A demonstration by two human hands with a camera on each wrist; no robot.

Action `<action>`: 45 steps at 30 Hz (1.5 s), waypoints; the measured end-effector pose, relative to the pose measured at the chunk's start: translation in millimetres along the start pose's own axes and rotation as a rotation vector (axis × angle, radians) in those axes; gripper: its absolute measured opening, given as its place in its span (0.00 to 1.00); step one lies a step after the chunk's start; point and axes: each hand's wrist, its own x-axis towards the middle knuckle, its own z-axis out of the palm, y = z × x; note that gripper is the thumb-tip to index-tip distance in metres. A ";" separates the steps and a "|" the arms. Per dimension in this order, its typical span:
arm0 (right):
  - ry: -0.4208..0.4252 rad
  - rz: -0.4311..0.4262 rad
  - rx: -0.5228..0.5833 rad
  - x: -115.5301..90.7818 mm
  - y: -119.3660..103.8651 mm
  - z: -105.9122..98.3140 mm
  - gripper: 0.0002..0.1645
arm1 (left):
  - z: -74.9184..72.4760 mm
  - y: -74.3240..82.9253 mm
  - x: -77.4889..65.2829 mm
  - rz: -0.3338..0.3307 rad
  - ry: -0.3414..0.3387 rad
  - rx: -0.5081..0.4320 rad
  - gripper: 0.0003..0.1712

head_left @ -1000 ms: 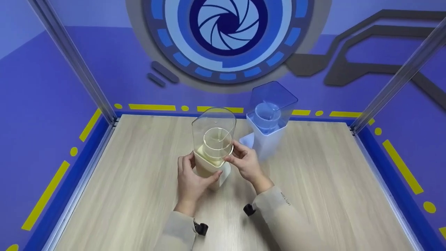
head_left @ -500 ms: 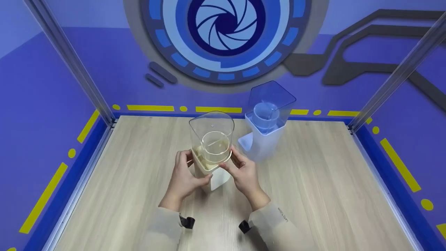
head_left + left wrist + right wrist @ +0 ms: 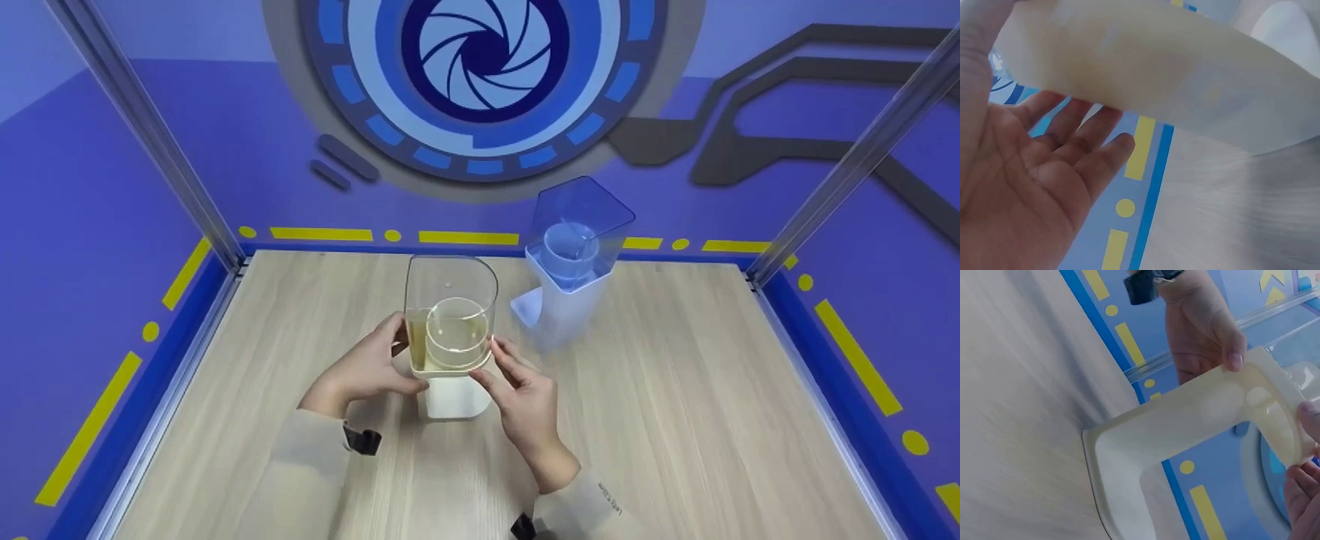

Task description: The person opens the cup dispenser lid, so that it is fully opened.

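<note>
A cream stand-like dispenser (image 3: 456,397) with a clear upper container (image 3: 450,279) stands on the wooden table, its flat foot facing me. Inside the clear part sits a round transparent cup (image 3: 457,330). My left hand (image 3: 362,366) holds the left side, thumb in front and fingers behind; in the left wrist view the cream body (image 3: 1157,73) runs above the spread fingers (image 3: 1103,163). With thumb and fingers, my right hand (image 3: 531,405) pinches the right edge at the seam. The right wrist view shows the L-shaped body (image 3: 1168,424) from the side.
Behind and to the right stands a similar blue dispenser (image 3: 574,315) with a clear top and cup. Blue patterned walls (image 3: 202,150) with metal corner posts (image 3: 161,150) close in the table (image 3: 712,390) at the back and sides.
The cream dispenser has been turned so its foot points toward me, and its top sits a little lower in view. My left hand has swung outward to the left; my right hand keeps its pinch.
</note>
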 end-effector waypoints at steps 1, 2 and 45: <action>0.005 -0.004 -0.009 -1.6 -0.6 0.9 0.33 | -2.0 0.7 0.3 0.004 -0.012 -0.002 0.56; 0.008 -0.006 -0.010 -2.3 -0.7 1.8 0.33 | -3.0 0.7 0.5 0.009 -0.019 -0.006 0.56; -0.453 -0.077 -0.066 99.3 -52.8 5.8 0.61 | 50.9 -15.8 8.4 0.132 0.339 -0.181 0.63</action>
